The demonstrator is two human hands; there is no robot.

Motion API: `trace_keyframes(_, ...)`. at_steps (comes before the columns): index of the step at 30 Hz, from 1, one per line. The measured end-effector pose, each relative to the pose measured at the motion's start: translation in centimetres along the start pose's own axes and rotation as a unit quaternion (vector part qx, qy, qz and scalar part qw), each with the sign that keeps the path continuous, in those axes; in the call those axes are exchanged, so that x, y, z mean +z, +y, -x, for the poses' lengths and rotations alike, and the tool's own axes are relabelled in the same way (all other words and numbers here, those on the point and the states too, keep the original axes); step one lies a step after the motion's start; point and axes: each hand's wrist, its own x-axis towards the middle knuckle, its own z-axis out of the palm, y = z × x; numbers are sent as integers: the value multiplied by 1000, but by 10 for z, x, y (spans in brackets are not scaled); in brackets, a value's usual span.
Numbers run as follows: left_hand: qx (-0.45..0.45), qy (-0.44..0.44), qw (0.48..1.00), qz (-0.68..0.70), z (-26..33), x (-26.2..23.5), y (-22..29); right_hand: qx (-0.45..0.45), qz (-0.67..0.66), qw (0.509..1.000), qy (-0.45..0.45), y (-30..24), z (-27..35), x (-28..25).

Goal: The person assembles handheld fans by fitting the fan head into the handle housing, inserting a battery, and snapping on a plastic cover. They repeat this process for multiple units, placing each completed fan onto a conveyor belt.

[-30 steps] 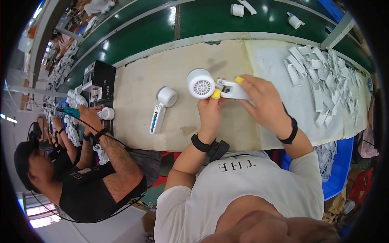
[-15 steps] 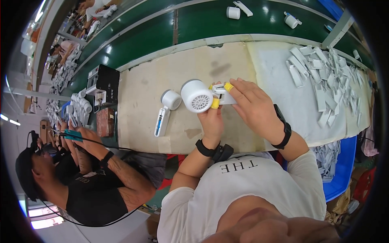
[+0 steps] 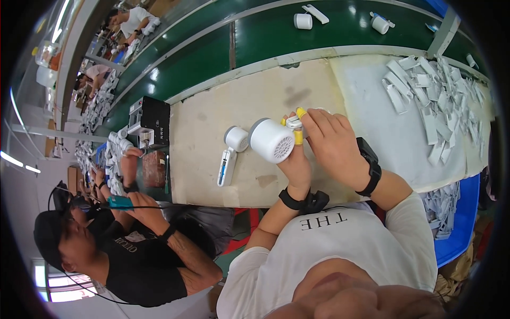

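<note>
A white handheld appliance [image 3: 272, 142] with a drum-shaped head, a grey rim and a slotted round grille is held above the table. My left hand [image 3: 296, 166] grips it from below at the neck, with yellow covers on some fingertips. My right hand [image 3: 336, 143] is closed over the handle side, its yellow-tipped finger pressing near the joint. The right hand hides most of the handle. To the left lies a second appliance [image 3: 236, 138] of the same kind, its handle folded out with a blue strip showing.
Loose white handle shells [image 3: 425, 95] lie heaped on the right side of the table, above a blue bin [image 3: 462, 228] of white parts. A black machine [image 3: 154, 122] and a reddish block [image 3: 154, 169] stand at left, beside a co-worker [image 3: 154, 260]. The green conveyor [image 3: 265, 45] carries several parts.
The view has shifted, so the scene sits further right. My right hand has closed further over the handle, covering more of it. The co-worker's far hand now reaches toward the black machine.
</note>
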Motion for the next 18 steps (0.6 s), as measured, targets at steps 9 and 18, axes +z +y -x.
trace_keyframes(9, -61, -59, 988, 132, -20, -19, 14, 217, -433, 841, -239, 41, -1, -20)
trace_keyframes(18, -91, -74, 983, 142, -21, -14, 25, 175, -507, 824, -182, 35, 9, -18)
